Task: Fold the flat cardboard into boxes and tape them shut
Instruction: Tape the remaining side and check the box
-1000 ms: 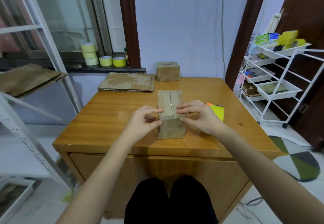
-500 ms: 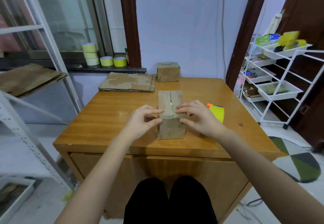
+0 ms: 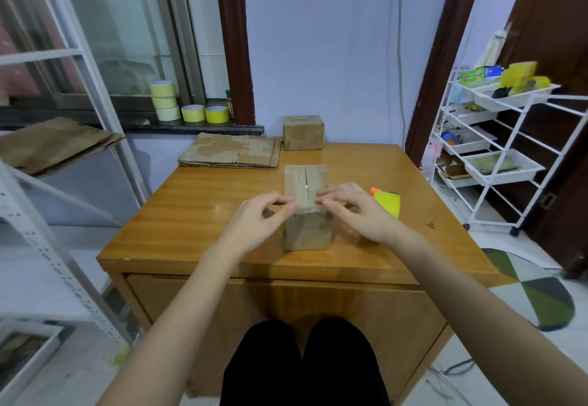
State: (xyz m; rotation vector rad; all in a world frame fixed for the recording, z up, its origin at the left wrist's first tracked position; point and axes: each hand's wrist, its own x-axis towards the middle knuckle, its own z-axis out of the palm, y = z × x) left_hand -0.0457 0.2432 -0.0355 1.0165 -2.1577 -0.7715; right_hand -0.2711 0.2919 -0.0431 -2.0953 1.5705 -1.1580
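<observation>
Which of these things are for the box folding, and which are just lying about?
For the job: the box under the left hand and right hand, flat cardboard, tape dispenser, finished box.
Lying about: white trolley, rug.

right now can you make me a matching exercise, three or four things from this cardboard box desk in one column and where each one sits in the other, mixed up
Things
1. small brown cardboard box under both hands
2. second closed brown cardboard box
3. stack of flat brown cardboard sheets
4. yellow tape roll with orange dispenser

Places
A. far left part of the wooden table
B. just right of the right hand
C. near edge, centre
D. far edge, centre

Pairs: 1-C, 2-D, 3-A, 4-B
</observation>
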